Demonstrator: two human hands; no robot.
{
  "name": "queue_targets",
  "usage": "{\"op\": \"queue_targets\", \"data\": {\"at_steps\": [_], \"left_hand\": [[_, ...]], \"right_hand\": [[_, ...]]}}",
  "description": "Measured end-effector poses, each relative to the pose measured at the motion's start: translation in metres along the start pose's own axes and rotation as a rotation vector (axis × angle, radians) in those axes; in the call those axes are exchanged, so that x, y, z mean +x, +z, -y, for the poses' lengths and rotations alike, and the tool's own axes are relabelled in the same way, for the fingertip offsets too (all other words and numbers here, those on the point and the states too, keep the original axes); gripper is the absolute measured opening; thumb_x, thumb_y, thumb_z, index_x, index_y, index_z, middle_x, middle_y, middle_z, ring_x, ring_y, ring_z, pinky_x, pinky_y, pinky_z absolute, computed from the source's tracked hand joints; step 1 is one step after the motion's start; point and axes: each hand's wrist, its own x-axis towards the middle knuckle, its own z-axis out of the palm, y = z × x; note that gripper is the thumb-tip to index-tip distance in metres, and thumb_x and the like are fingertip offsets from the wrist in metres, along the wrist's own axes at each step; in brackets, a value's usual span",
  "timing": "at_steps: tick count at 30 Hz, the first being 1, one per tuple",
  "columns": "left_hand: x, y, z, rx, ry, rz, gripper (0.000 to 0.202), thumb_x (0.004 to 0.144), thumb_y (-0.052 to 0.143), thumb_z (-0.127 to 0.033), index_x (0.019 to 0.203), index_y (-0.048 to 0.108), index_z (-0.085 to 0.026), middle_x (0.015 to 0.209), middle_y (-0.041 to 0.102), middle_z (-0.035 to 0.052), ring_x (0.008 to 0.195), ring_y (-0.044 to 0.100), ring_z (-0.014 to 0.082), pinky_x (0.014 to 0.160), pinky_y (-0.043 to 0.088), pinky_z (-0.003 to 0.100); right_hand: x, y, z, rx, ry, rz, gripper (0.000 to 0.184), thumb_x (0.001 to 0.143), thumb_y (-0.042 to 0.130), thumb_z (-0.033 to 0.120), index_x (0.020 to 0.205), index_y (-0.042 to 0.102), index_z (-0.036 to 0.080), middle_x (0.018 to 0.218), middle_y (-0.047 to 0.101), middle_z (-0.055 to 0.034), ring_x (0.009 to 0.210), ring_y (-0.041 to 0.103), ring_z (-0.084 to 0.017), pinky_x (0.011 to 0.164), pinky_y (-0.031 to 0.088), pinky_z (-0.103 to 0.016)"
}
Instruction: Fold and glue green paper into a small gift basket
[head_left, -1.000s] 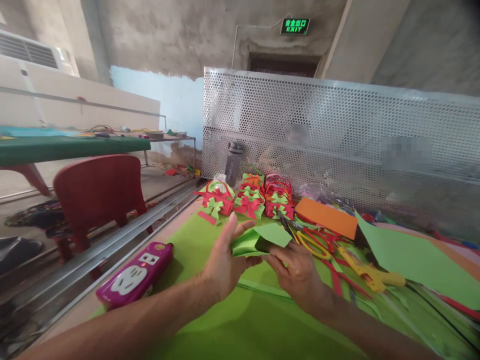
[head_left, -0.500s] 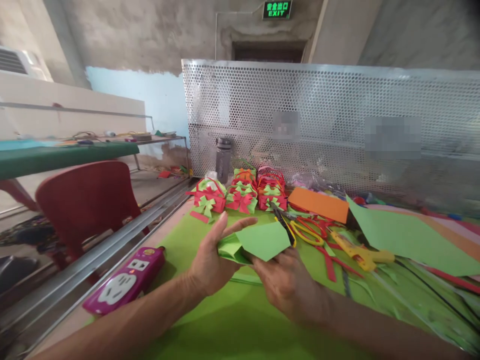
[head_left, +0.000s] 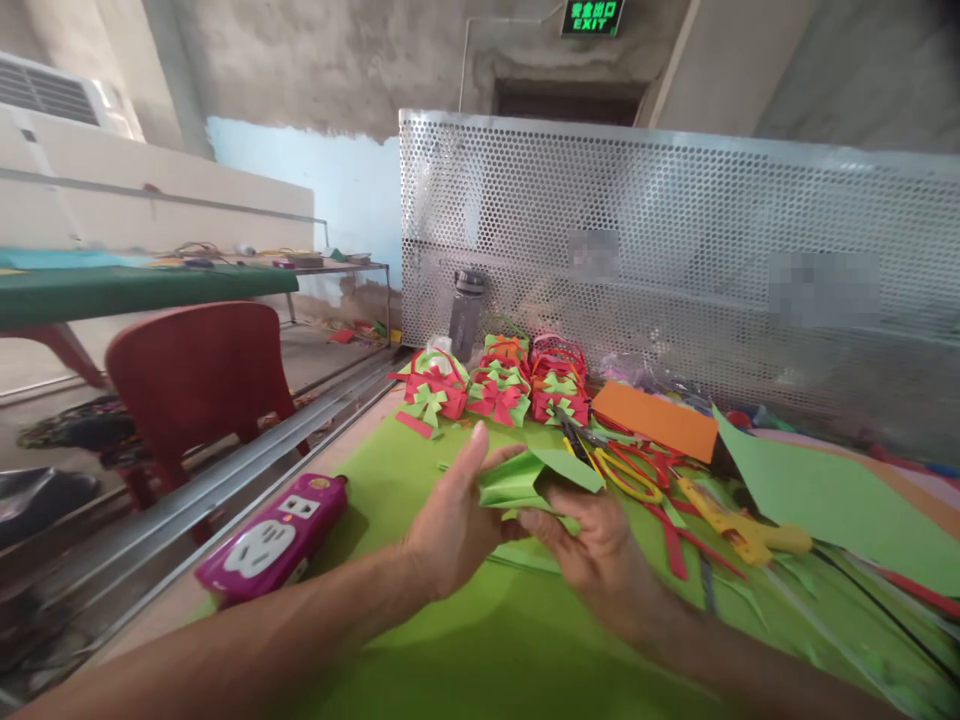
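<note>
Both my hands hold a folded piece of green paper (head_left: 536,477) above the green sheet on the table (head_left: 465,640). My left hand (head_left: 450,520) grips its left side, thumb on top and fingers stretched upward. My right hand (head_left: 596,535) pinches the paper from below on the right. Behind the paper stand several red and green paper baskets with bows (head_left: 499,390).
A magenta power strip (head_left: 274,537) lies at the table's left edge. Scissors (head_left: 626,475), a yellow glue gun (head_left: 739,525), an orange sheet (head_left: 654,420), a large green sheet (head_left: 840,500) and paper strips lie to the right. A grey bottle (head_left: 465,315) stands before a perforated metal screen (head_left: 675,260). A red chair (head_left: 196,375) is on the left.
The top flap of the green paper has been folded down flatter and the piece is held more closed. The camera view shifted slightly.
</note>
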Motion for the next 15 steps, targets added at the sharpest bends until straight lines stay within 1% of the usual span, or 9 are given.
{"op": "queue_targets", "data": {"at_steps": [2, 4, 6, 7, 9, 11, 15], "left_hand": [[0.001, -0.004, -0.001, 0.015, 0.028, 0.108, 0.055, 0.072, 0.056, -0.059, 0.108, 0.057, -0.018, 0.113, 0.061, 0.0112, 0.108, 0.052, 0.029, 0.086, 0.04, 0.04], [0.004, -0.009, -0.003, 0.068, 0.058, 0.233, 0.059, 0.067, 0.067, -0.051, 0.115, 0.053, -0.02, 0.118, 0.058, 0.0108, 0.113, 0.048, 0.0291, 0.091, 0.037, 0.042], [0.005, -0.014, -0.003, 0.12, 0.077, 0.333, 0.061, 0.066, 0.071, -0.041, 0.12, 0.05, -0.021, 0.12, 0.056, 0.0113, 0.114, 0.047, 0.0298, 0.094, 0.034, 0.044], [0.006, -0.015, -0.004, 0.135, 0.083, 0.356, 0.06, 0.066, 0.071, -0.037, 0.12, 0.05, -0.021, 0.121, 0.056, 0.0117, 0.115, 0.047, 0.0304, 0.095, 0.033, 0.045], [0.005, -0.016, -0.004, 0.148, 0.09, 0.357, 0.058, 0.067, 0.07, -0.034, 0.119, 0.051, -0.02, 0.12, 0.056, 0.0123, 0.115, 0.047, 0.0315, 0.095, 0.033, 0.047], [0.004, -0.015, -0.003, 0.15, 0.087, 0.334, 0.059, 0.067, 0.071, -0.032, 0.121, 0.05, -0.02, 0.118, 0.057, 0.0124, 0.116, 0.047, 0.0323, 0.095, 0.033, 0.048], [0.003, -0.014, -0.001, 0.128, 0.063, 0.319, 0.063, 0.066, 0.071, -0.033, 0.123, 0.048, -0.021, 0.118, 0.058, 0.0118, 0.118, 0.045, 0.0328, 0.096, 0.032, 0.048]], "right_hand": [[0.001, -0.004, 0.0, 0.005, -0.007, -0.052, 0.019, 0.085, 0.049, 0.021, 0.093, 0.065, 0.027, 0.081, 0.065, 0.0024, 0.075, 0.061, -0.017, 0.074, 0.049, -0.028], [0.001, -0.007, -0.001, -0.045, -0.034, -0.095, 0.017, 0.083, 0.051, 0.021, 0.088, 0.066, 0.028, 0.078, 0.065, 0.0024, 0.072, 0.06, -0.018, 0.072, 0.049, -0.029], [0.002, -0.01, -0.001, -0.092, -0.051, -0.107, 0.016, 0.081, 0.053, 0.021, 0.089, 0.066, 0.028, 0.081, 0.066, 0.0012, 0.077, 0.061, -0.021, 0.075, 0.049, -0.032], [0.002, -0.01, 0.0, -0.104, -0.049, -0.101, 0.017, 0.081, 0.054, 0.022, 0.091, 0.066, 0.029, 0.082, 0.067, 0.0006, 0.08, 0.061, -0.022, 0.076, 0.049, -0.034], [0.002, -0.011, 0.001, -0.111, -0.037, -0.076, 0.02, 0.079, 0.056, 0.023, 0.095, 0.065, 0.03, 0.081, 0.067, 0.0003, 0.083, 0.062, -0.024, 0.078, 0.049, -0.035], [0.001, -0.011, 0.004, -0.107, -0.015, -0.052, 0.023, 0.077, 0.059, 0.025, 0.098, 0.065, 0.031, 0.078, 0.068, 0.0004, 0.08, 0.063, -0.024, 0.078, 0.05, -0.036], [-0.002, -0.012, 0.008, -0.095, 0.037, -0.021, 0.021, 0.079, 0.056, 0.026, 0.097, 0.067, 0.031, 0.074, 0.068, 0.0014, 0.067, 0.062, -0.022, 0.066, 0.052, -0.032]]}}
